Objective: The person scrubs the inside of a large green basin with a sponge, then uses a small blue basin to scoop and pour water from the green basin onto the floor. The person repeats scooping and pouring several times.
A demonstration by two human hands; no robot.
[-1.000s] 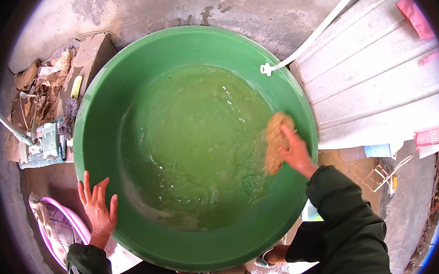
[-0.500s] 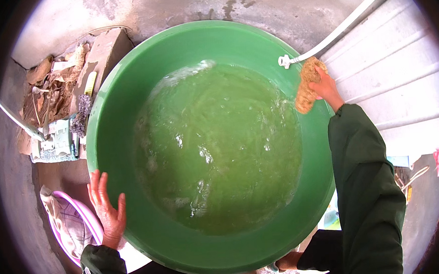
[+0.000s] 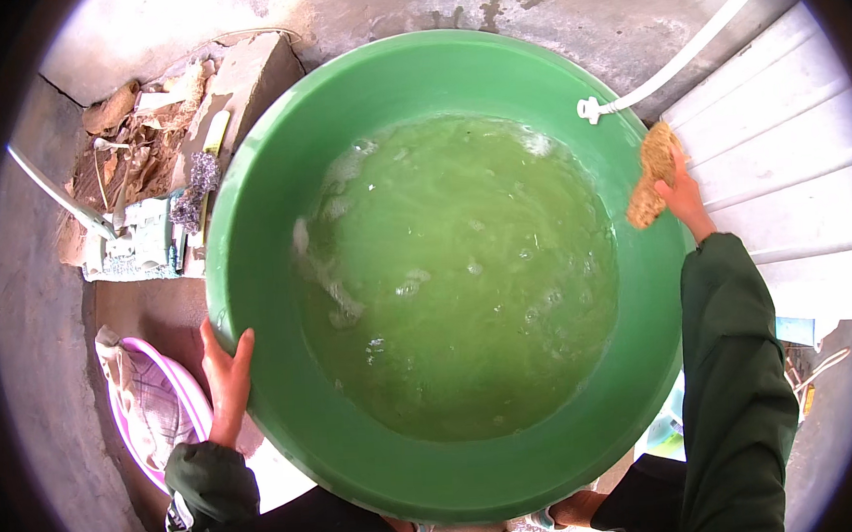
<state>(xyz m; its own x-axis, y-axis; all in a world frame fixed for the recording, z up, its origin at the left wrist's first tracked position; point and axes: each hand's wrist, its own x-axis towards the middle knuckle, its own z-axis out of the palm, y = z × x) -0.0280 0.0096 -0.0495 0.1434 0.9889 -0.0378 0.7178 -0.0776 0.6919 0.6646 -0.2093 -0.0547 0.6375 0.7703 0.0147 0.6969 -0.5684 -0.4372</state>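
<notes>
A large round green tub (image 3: 254,285) fills the middle of the view, with cloudy, greenish water (image 3: 465,283) and patches of foam inside. At its far right side, my right hand (image 3: 687,199) is closed around a tan, porous loofah sponge (image 3: 653,177), held against the upper inner wall near the rim and above the water. On the left, my left hand (image 3: 227,378) grips the tub's rim, with the thumb toward the inside and the forefinger along the outside. Its other fingers are mostly hidden.
A white hose (image 3: 685,69) ends over the tub's far right rim. White ribbed panels (image 3: 776,151) stand at right. To the left are a concrete block (image 3: 253,82), dry debris (image 3: 135,137), a dark scrubber (image 3: 196,191) and a pink basin (image 3: 187,394) with cloth.
My left hand has gone from spread fingers beside the tub to gripping its rim. My right hand still holds the loofah at the right wall. The view has shifted; the foam has drifted.
</notes>
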